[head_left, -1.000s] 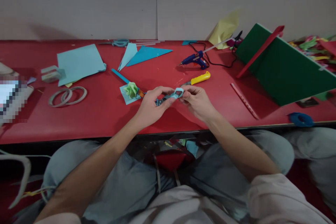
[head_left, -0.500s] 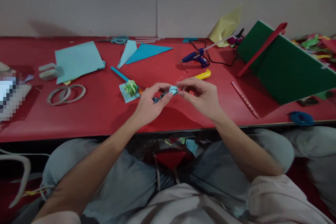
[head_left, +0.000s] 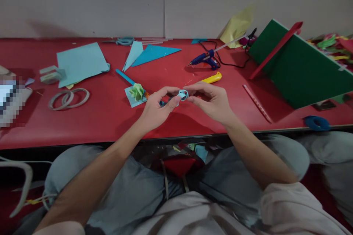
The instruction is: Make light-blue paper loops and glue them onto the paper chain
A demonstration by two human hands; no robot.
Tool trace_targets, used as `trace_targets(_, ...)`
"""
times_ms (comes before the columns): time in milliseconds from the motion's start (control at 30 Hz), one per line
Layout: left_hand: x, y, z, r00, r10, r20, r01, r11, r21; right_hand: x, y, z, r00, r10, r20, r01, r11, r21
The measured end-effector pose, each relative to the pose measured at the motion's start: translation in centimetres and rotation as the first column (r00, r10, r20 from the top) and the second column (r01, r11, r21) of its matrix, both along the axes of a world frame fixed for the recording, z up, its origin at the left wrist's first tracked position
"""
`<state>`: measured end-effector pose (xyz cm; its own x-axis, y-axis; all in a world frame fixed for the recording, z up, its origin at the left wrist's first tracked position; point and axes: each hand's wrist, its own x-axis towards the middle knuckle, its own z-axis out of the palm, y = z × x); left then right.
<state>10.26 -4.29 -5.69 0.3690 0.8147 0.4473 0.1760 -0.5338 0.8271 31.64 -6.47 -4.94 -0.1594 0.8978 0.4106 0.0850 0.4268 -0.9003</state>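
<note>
A small rolled strip of light blue paper [head_left: 183,95] is held up over the front of the red table, between my two hands. My left hand [head_left: 161,108] pinches its left side with thumb and fingers. At its right side the fingertips of my right hand [head_left: 211,101] are closed on the paper's edge. Just left of my left hand lies a green crumpled paper flower [head_left: 137,91] on a light blue square. A yellow utility knife [head_left: 213,78] lies behind my right hand, partly covered by it.
A blue glue gun [head_left: 203,58] with a black cord lies behind my hands. Blue paper triangles [head_left: 156,55], scissors [head_left: 125,40], a light blue sheet [head_left: 81,64] and tape rolls [head_left: 61,101] are to the left. On the right stands a green board [head_left: 298,66].
The light blue paper has turned slightly in my fingertips, and its coiled opening now shows more. Both hands stay in nearly the same place.
</note>
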Motion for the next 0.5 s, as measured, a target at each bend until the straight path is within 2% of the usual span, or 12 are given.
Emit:
trace_targets(300,-0.02,-0.01,0.18,1.0,-0.015,0.001,0.015,1.0,0.002,0.03,-0.06,-0.16,0.999,0.032,-0.038,-0.033,0.999,-0.035)
trace_targets(500,-0.12,-0.07,0.15,0.998,0.028,-0.063,-0.026,0.999,0.036,0.03,-0.01,0.23,0.995,0.037,-0.09,-0.044,0.997,-0.071)
